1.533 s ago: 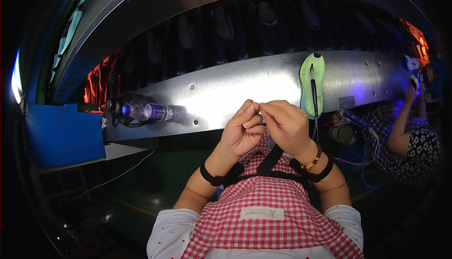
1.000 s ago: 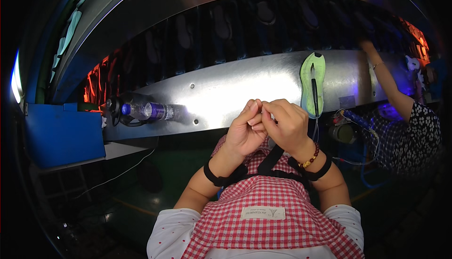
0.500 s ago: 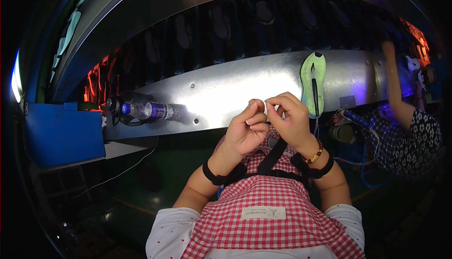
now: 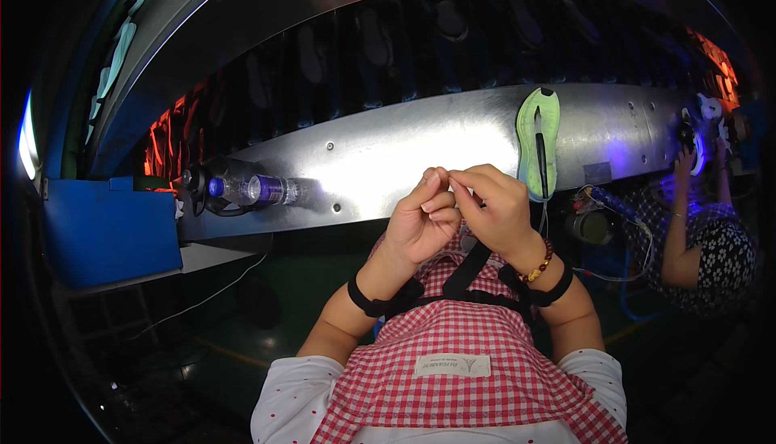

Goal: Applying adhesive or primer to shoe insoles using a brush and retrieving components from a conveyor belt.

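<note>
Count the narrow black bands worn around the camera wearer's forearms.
2: left narrow black band, behind the left hand; right narrow black band, behind the right hand, past a dark-red and gold beaded bracelet. None seem hidden.

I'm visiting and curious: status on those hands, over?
Left hand, right hand: nearly meeting; anything held, can't tell. Green insole on bench, dark tool atop. Bottle off left.

White glare washes out the middle of the metal counter [image 4: 412, 141]; the floor [image 4: 311, 262] sinks into dimness. A white light [image 4: 28, 137] shines far left, orange glow [image 4: 163, 147] flanks both sides, violet tints the right. Straight edges bend toward black corners.
</note>
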